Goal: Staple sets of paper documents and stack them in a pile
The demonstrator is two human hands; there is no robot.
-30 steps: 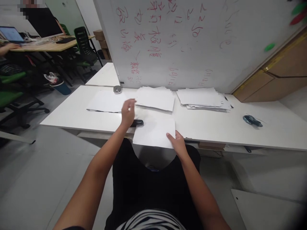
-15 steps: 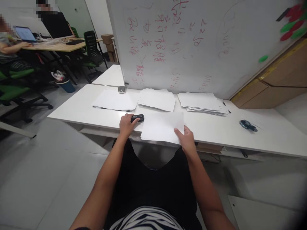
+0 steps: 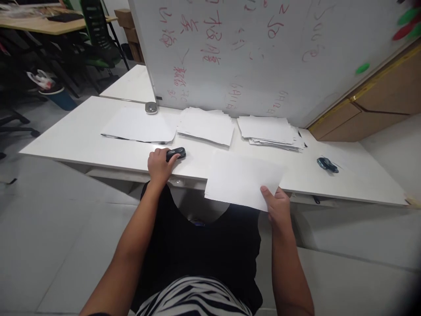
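Observation:
My left hand (image 3: 158, 164) is closed around a small black stapler (image 3: 176, 153) that lies on the white table (image 3: 82, 145) near its front edge. My right hand (image 3: 278, 205) pinches the near right corner of a white sheet of paper (image 3: 241, 179), which hangs partly over the table's front edge. Both forearms reach forward from my lap.
Three piles of white paper lie along the back of the table: a flat sheet (image 3: 140, 126), a middle stack (image 3: 207, 125) and a thicker stack (image 3: 268, 131). A round metal object (image 3: 150, 108) and a dark tool (image 3: 326, 164) also rest there. A whiteboard (image 3: 246, 52) stands behind.
My left hand came down from above the table and closed on the stapler. My right hand has pulled the sheet to the right and toward me, past the table edge.

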